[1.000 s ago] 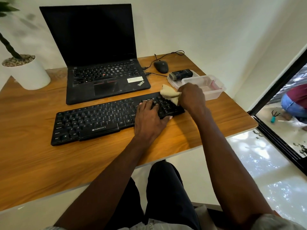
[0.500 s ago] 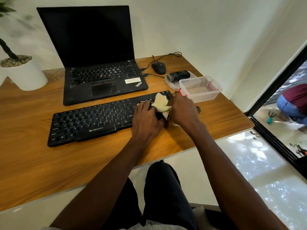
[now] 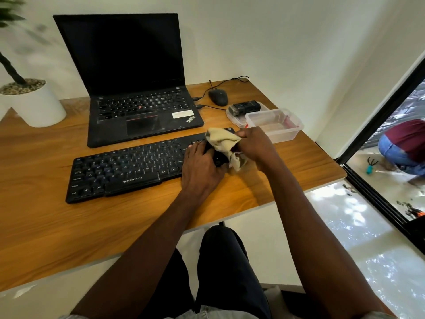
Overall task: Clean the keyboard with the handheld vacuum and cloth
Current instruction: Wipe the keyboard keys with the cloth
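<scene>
A black keyboard (image 3: 128,171) lies across the wooden desk (image 3: 46,226) in front of the laptop. My left hand (image 3: 202,166) rests flat on its right part, fingers spread over the keys. My right hand (image 3: 257,148) grips a crumpled beige cloth (image 3: 223,143) at the keyboard's right end, and the cloth hangs over that edge. The small black handheld vacuum (image 3: 246,107) lies on a clear lid at the back right, away from both hands.
An open black laptop (image 3: 138,88) stands behind the keyboard. A wired mouse (image 3: 218,96) and a clear plastic box (image 3: 276,125) sit at the back right. A white plant pot (image 3: 32,102) is at the left. The desk's right edge drops to the floor, where a person crouches outside.
My right hand drew the cloth from the keyboard's far right corner toward me over the right end, then lifted it slightly. My left hand stayed on the keys.
</scene>
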